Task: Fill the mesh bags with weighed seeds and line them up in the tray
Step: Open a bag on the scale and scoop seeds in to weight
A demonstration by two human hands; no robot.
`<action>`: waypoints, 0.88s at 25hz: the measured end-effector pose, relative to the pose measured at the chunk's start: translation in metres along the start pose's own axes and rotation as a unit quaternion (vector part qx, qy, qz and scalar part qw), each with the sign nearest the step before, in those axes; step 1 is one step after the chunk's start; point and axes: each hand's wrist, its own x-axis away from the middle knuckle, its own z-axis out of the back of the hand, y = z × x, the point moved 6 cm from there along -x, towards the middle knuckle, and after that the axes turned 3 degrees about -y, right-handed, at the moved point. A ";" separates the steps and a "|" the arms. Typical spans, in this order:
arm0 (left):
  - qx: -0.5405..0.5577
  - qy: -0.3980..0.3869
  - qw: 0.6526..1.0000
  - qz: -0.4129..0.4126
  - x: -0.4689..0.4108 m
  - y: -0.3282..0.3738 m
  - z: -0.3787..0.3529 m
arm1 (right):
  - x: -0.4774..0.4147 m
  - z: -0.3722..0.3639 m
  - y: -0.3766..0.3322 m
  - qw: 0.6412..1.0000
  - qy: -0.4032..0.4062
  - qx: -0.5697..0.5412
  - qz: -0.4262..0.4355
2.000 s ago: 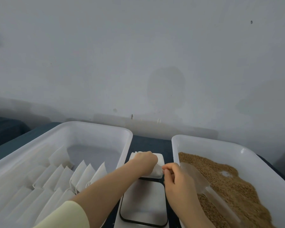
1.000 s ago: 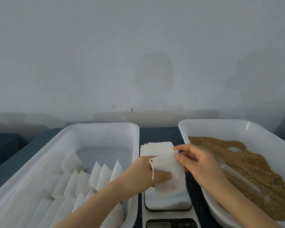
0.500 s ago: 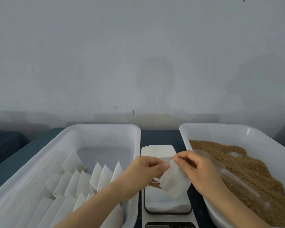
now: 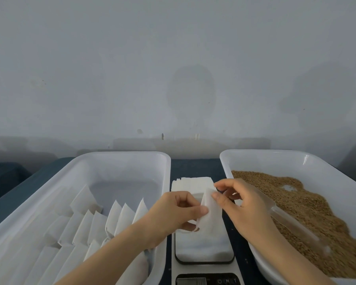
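Note:
Both hands hold one empty white mesh bag [image 4: 211, 212] over the scale's platform [image 4: 203, 247]. My left hand [image 4: 173, 214] pinches the bag's left side between thumb and fingers. My right hand [image 4: 243, 204] pinches its upper right edge. Behind them lies a stack of empty bags [image 4: 190, 183]. The white tray [image 4: 130, 161] on the left holds several filled bags [image 4: 119, 219] standing in rows. Another white tray [image 4: 296, 159] on the right holds brown seeds [image 4: 308, 206] and a clear scoop [image 4: 290, 223].
The scale's display and buttons [image 4: 206, 280] sit at the bottom edge. The trays stand on a dark blue table [image 4: 193, 167] against a plain pale wall. Narrow gaps of table separate the scale from each tray.
The hands picked a bag off the stack, brought it toward me over the scale and turned it from flat-facing to edge-on; the left thumb now sits on its side.

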 end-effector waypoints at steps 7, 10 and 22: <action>-0.019 0.030 0.999 -0.041 0.001 0.000 0.004 | 0.007 -0.018 -0.004 0.986 -0.129 -0.103 -0.023; -0.071 -0.003 0.996 -0.056 0.002 0.004 -0.002 | 0.009 -0.024 -0.001 0.981 -0.173 -0.079 -0.029; -0.037 -0.009 0.999 -0.034 0.002 0.001 -0.002 | 0.006 -0.024 -0.003 0.977 -0.184 -0.101 -0.033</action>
